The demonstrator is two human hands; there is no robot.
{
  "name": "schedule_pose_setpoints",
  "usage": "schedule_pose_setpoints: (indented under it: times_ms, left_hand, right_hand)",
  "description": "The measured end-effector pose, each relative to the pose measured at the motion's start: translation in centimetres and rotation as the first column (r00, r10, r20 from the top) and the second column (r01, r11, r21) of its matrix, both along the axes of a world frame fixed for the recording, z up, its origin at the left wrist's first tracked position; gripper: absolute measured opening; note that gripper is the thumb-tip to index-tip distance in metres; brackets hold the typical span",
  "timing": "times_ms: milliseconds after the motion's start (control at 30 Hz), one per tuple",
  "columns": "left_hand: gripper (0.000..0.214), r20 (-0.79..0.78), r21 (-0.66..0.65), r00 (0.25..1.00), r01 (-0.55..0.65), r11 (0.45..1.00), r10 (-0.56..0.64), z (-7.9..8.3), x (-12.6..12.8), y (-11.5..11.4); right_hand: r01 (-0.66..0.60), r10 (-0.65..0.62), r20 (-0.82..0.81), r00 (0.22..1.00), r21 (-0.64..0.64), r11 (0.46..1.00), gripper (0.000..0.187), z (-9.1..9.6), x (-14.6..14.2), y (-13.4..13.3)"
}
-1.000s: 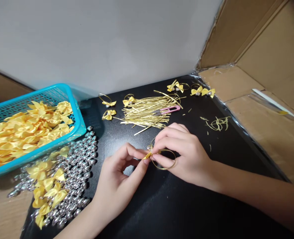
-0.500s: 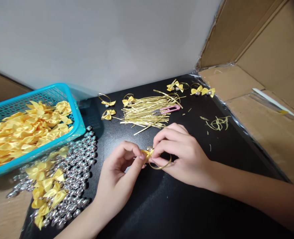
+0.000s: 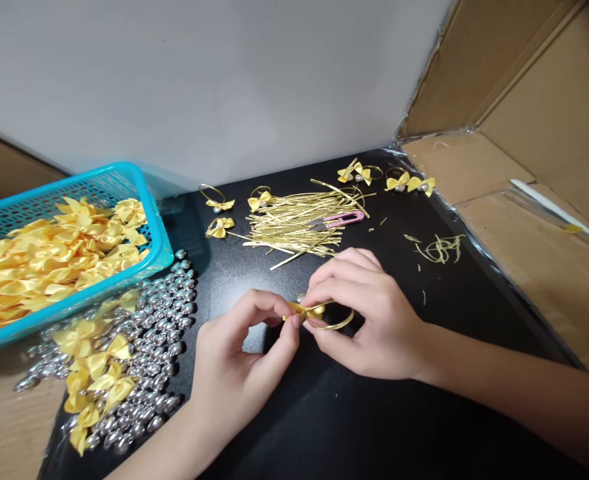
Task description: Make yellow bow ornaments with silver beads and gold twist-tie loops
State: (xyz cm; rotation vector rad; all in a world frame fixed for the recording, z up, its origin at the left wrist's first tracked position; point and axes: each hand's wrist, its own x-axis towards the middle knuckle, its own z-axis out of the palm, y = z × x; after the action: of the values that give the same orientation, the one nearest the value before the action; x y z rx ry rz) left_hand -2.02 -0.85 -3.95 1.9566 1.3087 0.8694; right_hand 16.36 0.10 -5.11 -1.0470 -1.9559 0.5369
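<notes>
Over the middle of the black table, my left hand (image 3: 254, 347) pinches one side of a yellow ribbon bow (image 3: 294, 309) between thumb and fingertips. My right hand (image 3: 359, 307) grips the same bow from the other side, its fingers closed at the knot. A loop of gold twist tie (image 3: 342, 325) curves out from the bow beneath my right fingers. A silver bead (image 3: 300, 297) shows in part behind the bow; the rest is covered by fingers. Beyond my hands lies a heap of gold twist ties (image 3: 294, 223), with pink thread snips (image 3: 344, 219) on top.
A blue basket (image 3: 159, 247) full of yellow bows stands at the left. Silver beads (image 3: 154, 333) and loose bows (image 3: 109, 383) spread before it. Several bows with loops (image 3: 219, 228) lie along the back. Gold offcuts (image 3: 439, 250) and a cardboard surface (image 3: 514, 220) are at the right.
The bow has turned in my fingers, and its gold loop now points more to the right. My left fingertips have moved slightly right, closer to my right hand.
</notes>
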Motion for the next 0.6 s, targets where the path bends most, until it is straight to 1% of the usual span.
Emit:
schedule_pose_setpoints:
  times_ms: [133,233,333,600]
  left_hand:
    - [0.013,-0.082,0.094,0.997,-0.006,0.996,0.014,0.20,0.06,-0.06]
    - [0.014,-0.097,0.151,0.995,0.022,0.988,-0.007,0.12,-0.03,-0.02]
    - [0.015,-0.111,0.181,0.994,0.036,0.983,-0.016,0.07,-0.06,-0.01]
    - [0.016,-0.141,0.222,0.990,0.056,0.974,-0.025,0.17,0.10,-0.18]
  right_hand:
    - [0.001,-0.001,-0.001,1.000,0.022,1.000,0.009,0.08,0.03,-0.08]
    - [0.021,-0.021,-0.002,1.000,0.035,0.999,0.007,-0.01,-0.05,-0.03]
    - [0.021,-0.021,0.005,1.000,0.041,0.999,0.003,-0.05,-0.09,0.02]
    - [0.089,-0.092,0.040,0.995,0.074,0.993,0.003,-0.23,-0.12,-0.30]
